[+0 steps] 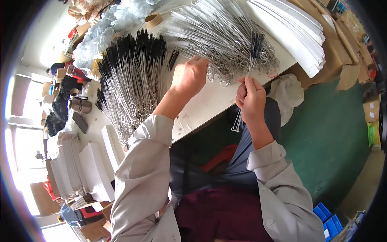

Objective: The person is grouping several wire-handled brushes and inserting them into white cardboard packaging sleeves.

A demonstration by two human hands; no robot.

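Observation:
My right hand point(252, 99) is closed around the thin wire stems of a few straw brushes point(256, 44). Their black bristle ends point up and away, and their looped wire ends hang below the hand over my thigh. To its left, my left hand point(190, 76) is held over the table with fingers curled in a pinch, next to the looped ends of a big pile of pale-bristled wire brushes point(217, 38). Whatever its fingertips pinch is hidden. Left of this hand lies a thick heap of black-bristled wire brushes point(135, 68), loops toward me.
A roll of tape point(153, 19) and clear plastic bags point(96, 34) lie at the back of the white table point(201, 109). White sheets point(292, 30) are stacked at the far right. A steel flask point(80, 105) and white stacks point(94, 169) stand left. Blue bins point(328, 222) sit lower right.

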